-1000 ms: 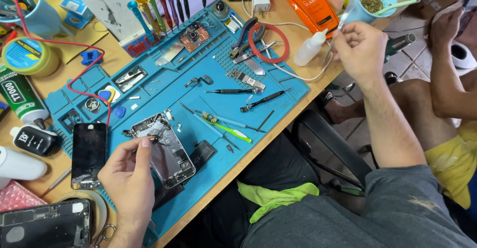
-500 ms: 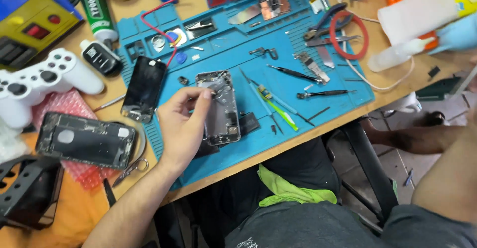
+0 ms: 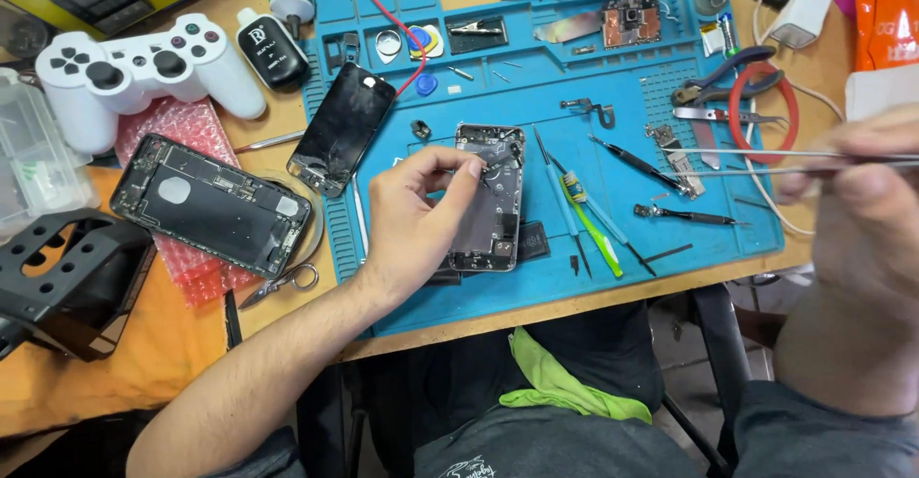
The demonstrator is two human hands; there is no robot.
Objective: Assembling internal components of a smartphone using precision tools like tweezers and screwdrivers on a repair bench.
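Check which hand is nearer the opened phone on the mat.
Left. The left hand rests on the opened phone; the right hand is off to its right, holding tweezers.

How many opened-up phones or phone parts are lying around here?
3: an opened phone under the left hand on the blue mat, a cracked screen at the mat's left edge, and an open phone shell on pink bubble wrap. Others may be hidden.

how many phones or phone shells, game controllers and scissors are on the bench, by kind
opened phone shells: 2, one under the left hand at, one at
cracked phone screen: 1
white game controller: 1
small scissors: 1
total: 5
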